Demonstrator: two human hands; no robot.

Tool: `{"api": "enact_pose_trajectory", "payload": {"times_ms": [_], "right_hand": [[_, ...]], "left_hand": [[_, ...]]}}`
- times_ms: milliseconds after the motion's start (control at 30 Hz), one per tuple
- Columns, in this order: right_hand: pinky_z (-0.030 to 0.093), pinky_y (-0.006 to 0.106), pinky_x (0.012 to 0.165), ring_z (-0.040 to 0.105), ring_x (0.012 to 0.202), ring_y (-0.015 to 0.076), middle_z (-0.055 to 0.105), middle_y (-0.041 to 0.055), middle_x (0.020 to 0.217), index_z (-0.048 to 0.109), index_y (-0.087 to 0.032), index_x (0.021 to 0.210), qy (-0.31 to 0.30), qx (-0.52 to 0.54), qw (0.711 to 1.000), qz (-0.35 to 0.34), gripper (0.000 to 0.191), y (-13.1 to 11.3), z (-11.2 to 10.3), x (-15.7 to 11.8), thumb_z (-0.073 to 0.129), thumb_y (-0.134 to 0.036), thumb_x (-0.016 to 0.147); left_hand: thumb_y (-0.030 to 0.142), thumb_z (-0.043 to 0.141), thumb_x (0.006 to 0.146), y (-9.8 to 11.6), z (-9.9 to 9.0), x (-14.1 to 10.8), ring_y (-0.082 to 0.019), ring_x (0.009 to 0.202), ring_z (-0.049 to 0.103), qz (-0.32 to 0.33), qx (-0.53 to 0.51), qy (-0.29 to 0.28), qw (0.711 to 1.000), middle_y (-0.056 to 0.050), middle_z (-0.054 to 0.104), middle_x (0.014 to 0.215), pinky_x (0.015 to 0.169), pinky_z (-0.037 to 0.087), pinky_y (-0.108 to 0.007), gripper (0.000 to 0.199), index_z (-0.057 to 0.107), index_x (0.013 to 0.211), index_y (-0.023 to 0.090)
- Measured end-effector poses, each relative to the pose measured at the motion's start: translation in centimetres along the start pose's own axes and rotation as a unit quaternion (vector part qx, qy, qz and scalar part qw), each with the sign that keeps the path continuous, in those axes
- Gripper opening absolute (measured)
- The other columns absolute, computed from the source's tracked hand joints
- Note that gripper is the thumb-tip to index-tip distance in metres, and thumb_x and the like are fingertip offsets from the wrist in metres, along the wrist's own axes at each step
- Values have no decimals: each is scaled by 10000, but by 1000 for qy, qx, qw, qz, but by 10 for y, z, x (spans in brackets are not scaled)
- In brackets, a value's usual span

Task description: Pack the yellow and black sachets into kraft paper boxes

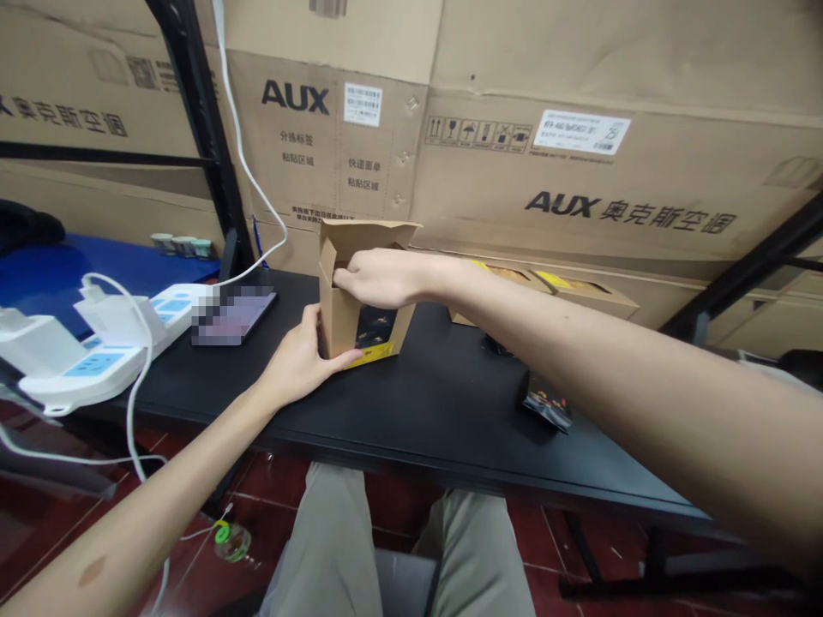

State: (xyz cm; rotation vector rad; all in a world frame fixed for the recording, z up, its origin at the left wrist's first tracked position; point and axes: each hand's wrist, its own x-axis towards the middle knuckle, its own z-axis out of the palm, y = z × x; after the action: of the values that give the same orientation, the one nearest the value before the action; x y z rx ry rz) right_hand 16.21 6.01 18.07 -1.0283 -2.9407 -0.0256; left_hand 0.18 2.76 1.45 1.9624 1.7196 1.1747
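A brown cardboard box (339, 319) with a dark window and a yellow strip stands on the black table, its top flaps raised. My left hand (302, 356) grips the box low on its left side, thumb across the front bottom edge. Over the open top, my right hand (379, 276) reaches in with curled fingers; the fingertips are hidden inside, and whatever they hold cannot be seen. Small black packets show through the window. Under my right forearm lies a black packet (545, 401) with printed marks, and another dark packet (496, 344) is partly covered by the arm.
Further brown boxes (588, 296) with yellow strips stand at the table's back, before large AUX cartons (489, 188). A white power strip (109, 364) with chargers and cables is at left, next to a phone (235, 315). Black metal posts (202, 111) rise at both sides.
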Motion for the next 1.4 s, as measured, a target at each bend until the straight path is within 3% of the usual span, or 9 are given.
{"api": "enact_pose_trajectory", "payload": {"times_ms": [167, 267, 333, 533, 667, 833, 1000, 1167, 1400], "right_hand": [[426, 310, 830, 619, 909, 193, 720, 111, 1003, 703, -150, 939, 155, -43, 986, -49, 364, 11, 7, -46, 382, -284, 1049], [431, 321, 832, 617, 982, 216, 707, 114, 1078, 692, -166, 1013, 219, -84, 972, -10, 285, 31, 13, -88, 441, -300, 1027], [430, 329, 780, 622, 888, 215, 712, 105, 1010, 679, -174, 967, 186, -105, 975, 63, 267, 50, 19, -117, 473, -337, 1011], [467, 322, 721, 676, 782, 218, 747, 76, 885, 663, -194, 869, -162, -4, 946, 281, 149, 118, 56, -190, 522, -229, 902], [537, 377, 878, 709, 949, 257, 759, 97, 1039, 677, -197, 963, -108, 74, 955, 265, 189, 140, 86, -217, 562, -279, 838], [560, 441, 1018, 716, 1097, 262, 721, 131, 1283, 708, -196, 1036, -8, 168, 965, 201, 314, 144, 108, -215, 503, -383, 888], [403, 517, 1255, 537, 1460, 316, 535, 133, 1592, 662, -200, 1435, 12, 128, 978, 167, 579, 145, 121, -186, 561, -325, 879], [468, 523, 1189, 592, 1362, 347, 639, 172, 1445, 593, -152, 1515, 49, 62, 981, 175, 670, 146, 135, -156, 644, -340, 875], [577, 432, 991, 759, 1053, 280, 791, 101, 1173, 714, -176, 1223, 177, 106, 946, 250, 334, 146, 148, -153, 523, -320, 990]], "left_hand": [[649, 794, 743, -3, 1, 1, -391, 1154, 748, 6, 8, 9, 1000, -164, 742, 1267, 886, 626, -481, 788, 440, 1306, 226], [687, 780, 742, -4, 0, 1, -402, 1183, 735, 4, 7, 3, 1000, -176, 726, 1306, 921, 617, -506, 832, 430, 1337, 223], [687, 775, 746, -3, 0, 1, -401, 1205, 726, -2, 14, 0, 1000, -176, 721, 1318, 944, 609, -504, 832, 433, 1344, 221], [674, 773, 748, -3, 0, 1, -396, 1236, 709, -11, 11, -2, 1000, -179, 707, 1346, 978, 598, -504, 837, 429, 1360, 219], [667, 784, 740, -2, -1, 1, -381, 1185, 733, -18, 12, -3, 1000, -174, 720, 1317, 956, 608, -490, 838, 433, 1356, 221], [645, 792, 742, -1, -1, 0, -365, 1156, 743, -23, 17, 1, 1000, -168, 732, 1285, 941, 615, -476, 837, 433, 1360, 210], [644, 784, 750, -2, -1, 1, -364, 1166, 741, -18, 35, 10, 999, -175, 724, 1305, 943, 615, -480, 824, 438, 1356, 205], [628, 788, 751, -4, -1, 2, -361, 1135, 757, -8, 43, 20, 999, -172, 733, 1295, 907, 626, -472, 787, 449, 1327, 213], [620, 772, 732, 1, 0, 3, -392, 1243, 708, -14, 59, 37, 997, -185, 706, 1365, 971, 602, -490, 760, 448, 1293, 223]]}}
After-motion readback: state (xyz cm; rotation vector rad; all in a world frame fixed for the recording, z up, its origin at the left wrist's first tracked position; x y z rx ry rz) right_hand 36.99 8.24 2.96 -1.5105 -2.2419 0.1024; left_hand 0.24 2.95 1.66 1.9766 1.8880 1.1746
